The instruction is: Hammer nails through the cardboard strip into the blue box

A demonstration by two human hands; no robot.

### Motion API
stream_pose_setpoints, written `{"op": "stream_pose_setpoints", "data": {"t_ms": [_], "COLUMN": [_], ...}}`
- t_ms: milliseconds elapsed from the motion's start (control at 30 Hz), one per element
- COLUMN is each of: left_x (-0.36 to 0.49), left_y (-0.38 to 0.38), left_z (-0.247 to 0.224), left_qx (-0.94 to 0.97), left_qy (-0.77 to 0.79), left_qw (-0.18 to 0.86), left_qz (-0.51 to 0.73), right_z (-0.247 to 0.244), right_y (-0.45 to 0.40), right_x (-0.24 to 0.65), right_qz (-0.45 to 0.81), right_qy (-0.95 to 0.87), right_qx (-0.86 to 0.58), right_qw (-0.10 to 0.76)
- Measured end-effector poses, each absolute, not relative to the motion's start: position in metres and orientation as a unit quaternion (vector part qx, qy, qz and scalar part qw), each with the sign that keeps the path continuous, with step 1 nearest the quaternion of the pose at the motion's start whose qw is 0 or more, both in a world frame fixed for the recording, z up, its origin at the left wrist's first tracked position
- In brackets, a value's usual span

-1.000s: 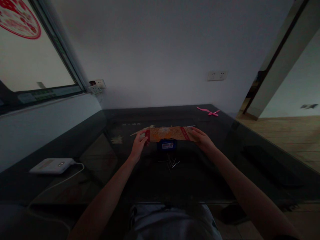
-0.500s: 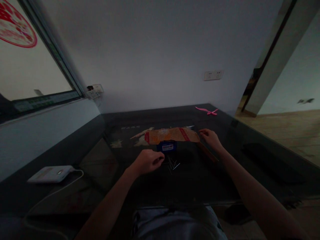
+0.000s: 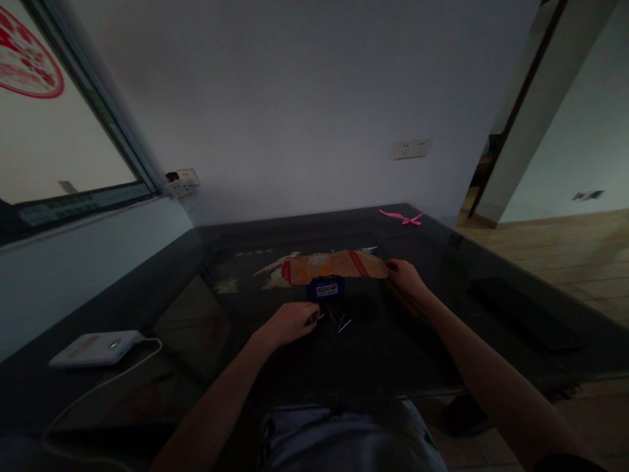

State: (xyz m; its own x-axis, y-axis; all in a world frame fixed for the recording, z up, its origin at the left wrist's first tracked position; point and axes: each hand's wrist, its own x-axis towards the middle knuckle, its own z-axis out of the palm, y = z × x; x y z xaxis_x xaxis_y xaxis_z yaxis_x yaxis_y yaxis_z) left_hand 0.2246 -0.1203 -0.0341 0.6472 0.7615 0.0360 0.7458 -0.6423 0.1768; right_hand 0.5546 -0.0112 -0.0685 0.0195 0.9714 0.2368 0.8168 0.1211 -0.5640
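Observation:
My left hand point(image 3: 293, 320) is closed in a pinch, with a thin, shiny nail-like metal piece point(image 3: 322, 316) at its fingertips. Just right of it, several similar thin metal pieces point(image 3: 338, 321) lie loosely on the dark table. Behind them sits a small blue box point(image 3: 325, 289) with a pale label. Over the box stretches a long tan, speckled strip point(image 3: 334, 265) with red bands. My right hand point(image 3: 405, 276) has its fingers closed at the strip's right end; whether they grip it is unclear. Below that hand, a brown stick point(image 3: 407, 300) slants along the table.
A white power bank-like device point(image 3: 98, 347) with a white cable point(image 3: 113, 375) lies at the left. Pink ribbon point(image 3: 410, 221) rests near the far edge of the dark table point(image 3: 275, 229). A flat black object point(image 3: 525, 311) is at the right. Torn pale patches point(image 3: 227, 286) mark the tabletop.
My left hand has drawn slightly down and left, and a glint of metal now shows at its fingertips. My right hand has moved in against the strip's right end. The view has shifted slightly.

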Motion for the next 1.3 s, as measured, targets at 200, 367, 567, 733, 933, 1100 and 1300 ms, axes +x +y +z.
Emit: {"op": "stream_pose_setpoints", "data": {"t_ms": [200, 367, 567, 733, 933, 1100, 1300], "left_x": [0.221, 0.222, 0.220, 0.221, 0.223, 0.223, 0.220], "left_y": [-0.121, -0.121, -0.118, -0.118, -0.120, -0.123, -0.119], "left_z": [-0.031, -0.034, -0.033, -0.031, -0.024, -0.017, -0.020], "left_qx": [0.884, 0.886, 0.884, 0.883, 0.867, 0.846, 0.794], "left_qy": [0.454, 0.457, 0.442, 0.407, 0.394, 0.374, 0.375], "left_qw": [0.100, 0.068, 0.128, 0.177, 0.208, 0.260, 0.323], "left_qz": [0.052, 0.036, 0.085, 0.150, 0.225, 0.276, 0.352], "right_z": [-0.068, -0.069, -0.068, -0.068, -0.069, -0.069, -0.070], "right_y": [-0.012, -0.011, -0.013, -0.013, -0.012, -0.012, -0.013], "right_x": [0.554, 0.553, 0.554, 0.554, 0.553, 0.552, 0.549], "right_qz": [0.127, 0.119, 0.119, 0.120, 0.120, 0.121, 0.124], "right_qy": [-0.690, -0.691, -0.696, -0.697, -0.692, -0.690, -0.695], "right_qx": [-0.655, -0.659, -0.655, -0.653, -0.659, -0.664, -0.661], "right_qw": [0.282, 0.272, 0.270, 0.270, 0.269, 0.263, 0.256]}}
